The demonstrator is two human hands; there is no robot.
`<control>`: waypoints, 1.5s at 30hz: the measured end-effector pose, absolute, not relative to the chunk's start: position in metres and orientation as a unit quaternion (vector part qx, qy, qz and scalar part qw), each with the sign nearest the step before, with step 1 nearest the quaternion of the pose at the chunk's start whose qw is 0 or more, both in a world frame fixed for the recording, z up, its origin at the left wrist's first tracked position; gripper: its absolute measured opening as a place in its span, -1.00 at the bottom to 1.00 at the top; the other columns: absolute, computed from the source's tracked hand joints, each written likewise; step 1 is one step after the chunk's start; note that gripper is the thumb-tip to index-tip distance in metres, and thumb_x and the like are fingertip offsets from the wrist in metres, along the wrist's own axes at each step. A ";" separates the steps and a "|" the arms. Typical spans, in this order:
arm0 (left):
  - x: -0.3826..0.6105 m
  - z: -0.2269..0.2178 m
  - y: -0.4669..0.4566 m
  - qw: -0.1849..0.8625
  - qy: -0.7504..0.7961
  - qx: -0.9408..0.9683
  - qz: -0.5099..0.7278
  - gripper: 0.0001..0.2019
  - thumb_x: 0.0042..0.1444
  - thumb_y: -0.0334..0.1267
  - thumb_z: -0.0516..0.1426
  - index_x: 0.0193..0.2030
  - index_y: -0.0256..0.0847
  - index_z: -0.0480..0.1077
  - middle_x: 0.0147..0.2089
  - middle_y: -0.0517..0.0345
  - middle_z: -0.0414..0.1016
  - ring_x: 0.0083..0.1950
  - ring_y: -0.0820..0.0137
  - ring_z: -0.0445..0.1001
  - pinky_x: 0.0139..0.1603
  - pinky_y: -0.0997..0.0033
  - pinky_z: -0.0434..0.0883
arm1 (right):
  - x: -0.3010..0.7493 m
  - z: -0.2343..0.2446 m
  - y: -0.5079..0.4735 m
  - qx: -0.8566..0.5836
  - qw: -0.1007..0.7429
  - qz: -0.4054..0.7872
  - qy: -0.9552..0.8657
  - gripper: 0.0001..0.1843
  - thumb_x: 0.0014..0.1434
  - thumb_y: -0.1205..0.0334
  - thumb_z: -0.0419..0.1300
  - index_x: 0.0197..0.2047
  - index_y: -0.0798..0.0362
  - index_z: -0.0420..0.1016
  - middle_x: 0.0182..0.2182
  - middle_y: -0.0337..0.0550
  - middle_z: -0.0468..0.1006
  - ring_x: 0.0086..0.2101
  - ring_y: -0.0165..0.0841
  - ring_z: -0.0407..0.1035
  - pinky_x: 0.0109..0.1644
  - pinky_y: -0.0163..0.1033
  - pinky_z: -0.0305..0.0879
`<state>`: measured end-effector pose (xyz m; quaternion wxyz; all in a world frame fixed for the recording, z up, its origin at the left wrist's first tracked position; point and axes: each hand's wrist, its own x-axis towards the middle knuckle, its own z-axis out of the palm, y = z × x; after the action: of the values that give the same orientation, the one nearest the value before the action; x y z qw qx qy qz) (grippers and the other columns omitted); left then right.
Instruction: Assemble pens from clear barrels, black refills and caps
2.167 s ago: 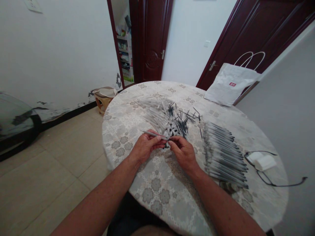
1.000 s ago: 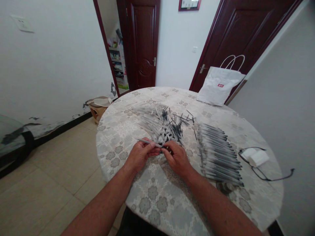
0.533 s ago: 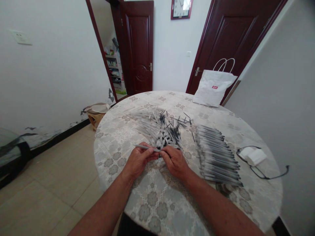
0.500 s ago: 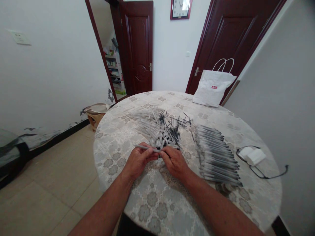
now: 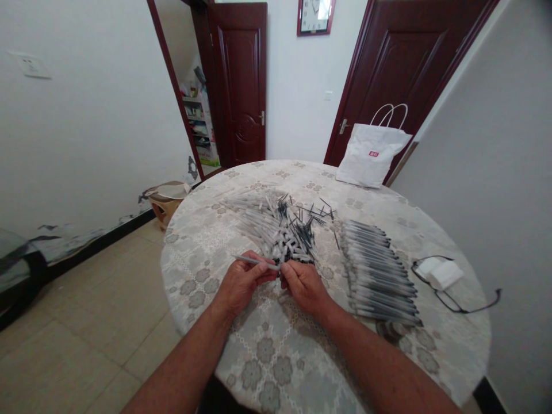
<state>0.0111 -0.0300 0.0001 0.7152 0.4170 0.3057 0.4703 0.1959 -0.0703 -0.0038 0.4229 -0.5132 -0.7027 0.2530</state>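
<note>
My left hand [image 5: 242,283] is closed around a slim grey-white pen barrel [image 5: 248,260], which slants down slightly to the right. My right hand [image 5: 304,283] pinches thumb against fingers at the barrel's right end; whatever small piece sits in that pinch is hidden. Just beyond both hands lies a heap of short white pen parts [image 5: 285,241]. Loose pale barrels [image 5: 254,221] spread to its left, and thin black pen parts [image 5: 305,233] lie on its right. A neat row of grey pens with dark tips [image 5: 382,270] lies right of my right hand.
The round table [image 5: 263,368] has a patterned cloth. Black-framed glasses [image 5: 451,302] and a folded white tissue [image 5: 446,275] rest on its right side. A white paper bag [image 5: 371,155] stands at the far right edge. A stool [image 5: 166,201] is on the floor to the left.
My right hand's fingers have shifted slightly at the barrel's right end, and the two hands look a little further apart. The view has drifted slightly.
</note>
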 end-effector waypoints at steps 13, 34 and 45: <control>0.012 0.001 -0.029 0.704 0.315 0.416 0.482 -0.71 -0.01 -0.21 0.43 -0.28 -0.26 0.45 -0.24 0.01 0.67 -0.21 0.29 0.66 -0.06 0.24 0.59 | 0.198 0.000 -0.068 -0.489 0.443 0.179 -0.730 -0.77 0.42 0.16 0.10 -0.17 0.01 0.56 -0.31 -0.16 0.60 -0.30 -0.34 0.46 -0.16 -0.28 0.31; 0.011 -0.002 -0.029 0.739 0.318 0.363 0.470 -0.77 0.04 -0.27 0.40 -0.23 -0.24 0.49 -0.13 -0.01 0.67 -0.14 0.28 0.66 -0.06 0.29 0.61 | 0.202 -0.006 -0.067 -0.465 0.446 0.134 -0.753 -0.78 0.39 0.20 0.15 0.03 0.01 0.53 -0.18 -0.05 0.64 -0.23 -0.29 0.51 -0.08 -0.20 0.42; 0.016 -0.007 -0.028 0.732 0.334 0.356 0.475 -0.77 0.06 -0.26 0.39 -0.19 -0.29 0.52 -0.14 -0.02 0.67 -0.18 0.30 0.67 -0.12 0.33 0.63 | 0.206 -0.009 -0.063 -0.460 0.444 0.096 -0.763 -0.83 0.41 0.21 0.15 -0.04 0.03 0.55 -0.26 -0.09 0.63 -0.26 -0.31 0.51 -0.13 -0.24 0.42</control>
<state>0.0163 -0.0279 -0.0071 0.7320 0.3565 0.3338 0.4750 0.2065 -0.0628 -0.0087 0.4441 -0.4603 -0.7626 0.0964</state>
